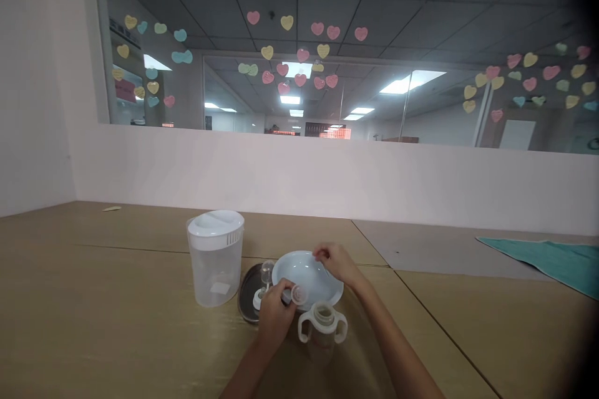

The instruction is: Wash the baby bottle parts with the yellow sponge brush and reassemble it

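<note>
The small, round translucent plastic cap [300,294] was held with its ringed face showing, near the rim of the upright, glossy white bowl [306,271]. The two-handled baby bottle [322,328] stood upright, open-mouthed, just beside the bowl.

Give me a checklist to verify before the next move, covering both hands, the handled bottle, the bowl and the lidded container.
1. Left hand holding the small clear round plastic piece: ok.
2. Right hand empty: cannot tell; it is at the far rim of the white round bowl.
3. Clear bottle with a white two-handled collar upright: ok.
4. Bottle mouth covered: not ok; it is open.
5. Water in the bowl: cannot tell.
6. White lid on the tall translucent plastic container: ok, though whether it is sealed cannot be seen.
</note>
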`<state>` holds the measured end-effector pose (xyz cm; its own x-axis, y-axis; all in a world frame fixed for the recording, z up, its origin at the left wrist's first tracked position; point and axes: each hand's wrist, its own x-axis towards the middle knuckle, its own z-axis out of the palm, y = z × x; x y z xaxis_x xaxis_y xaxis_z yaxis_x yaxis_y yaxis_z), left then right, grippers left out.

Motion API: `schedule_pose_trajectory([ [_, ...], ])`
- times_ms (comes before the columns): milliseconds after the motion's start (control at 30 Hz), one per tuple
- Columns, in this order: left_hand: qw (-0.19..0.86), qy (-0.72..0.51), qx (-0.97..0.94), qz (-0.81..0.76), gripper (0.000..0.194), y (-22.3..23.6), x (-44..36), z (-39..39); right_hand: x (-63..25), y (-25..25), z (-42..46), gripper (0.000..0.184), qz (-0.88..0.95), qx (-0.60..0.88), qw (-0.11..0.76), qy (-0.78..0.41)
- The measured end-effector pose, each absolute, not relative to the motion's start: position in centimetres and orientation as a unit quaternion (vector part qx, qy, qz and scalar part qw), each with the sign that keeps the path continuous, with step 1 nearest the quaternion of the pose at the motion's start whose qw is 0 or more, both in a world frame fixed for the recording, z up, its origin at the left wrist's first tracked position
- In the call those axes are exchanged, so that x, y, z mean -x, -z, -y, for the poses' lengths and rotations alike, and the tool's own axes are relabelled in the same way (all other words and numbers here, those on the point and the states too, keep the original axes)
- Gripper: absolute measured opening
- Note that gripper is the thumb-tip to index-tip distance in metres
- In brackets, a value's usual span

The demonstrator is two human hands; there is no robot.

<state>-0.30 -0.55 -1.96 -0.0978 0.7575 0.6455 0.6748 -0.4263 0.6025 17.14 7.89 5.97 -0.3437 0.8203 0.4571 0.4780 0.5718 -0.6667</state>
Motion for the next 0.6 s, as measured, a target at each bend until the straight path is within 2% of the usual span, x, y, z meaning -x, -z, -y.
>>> schedule_pose_trajectory([
  [100, 0.094, -0.524, -0.669, -0.518, 0.011, 2.1, 0.4, 0.7, -17.5, -9.5, -3.9, 0.027, 0.777, 0.346, 0.467, -0.241],
  [233, 0.083, -0.531, -0.673, -0.508, 0.024, 2.6, 0.6, 0.5, -17.3, -12.9, 2.9, 0.046, 0.797, 0.27, 0.479, -0.252],
  [267, 0.084, -0.536, -0.675, -0.5, 0.026, 2.6, 0.6, 0.4, -17.3, -13.3, 4.1, 0.045, 0.806, 0.252, 0.475, -0.248],
  [433, 0.124, -0.566, -0.673, -0.46, 0.033, 2.3, 0.4, 0.7, -16.5, -12.9, 4.5, 0.012, 0.843, 0.234, 0.394, -0.283],
  [600, 0.144, -0.574, -0.658, -0.466, 0.037, 2.0, 0.4, 0.8, -14.9, -10.8, 0.5, 0.008, 0.841, 0.31, 0.38, -0.228],
])
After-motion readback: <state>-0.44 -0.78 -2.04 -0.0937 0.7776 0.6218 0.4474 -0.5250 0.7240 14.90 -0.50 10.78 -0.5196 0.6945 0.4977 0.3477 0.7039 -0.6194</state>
